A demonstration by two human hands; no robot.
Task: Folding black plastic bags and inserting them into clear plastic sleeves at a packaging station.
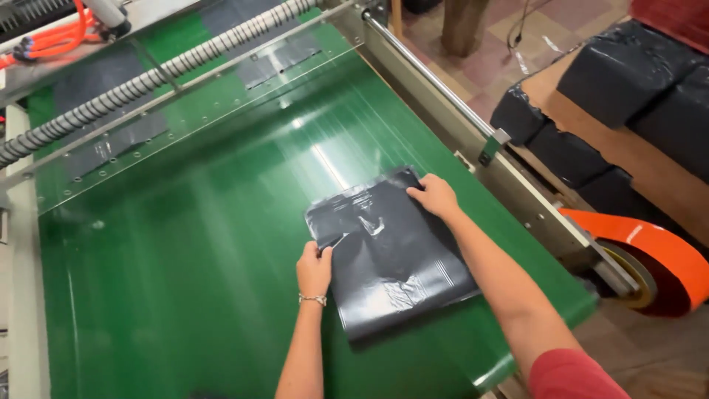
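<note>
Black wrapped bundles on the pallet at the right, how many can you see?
5: two on top at the far right, three lower along the near edge. More may be hidden beyond the frame.
</note>
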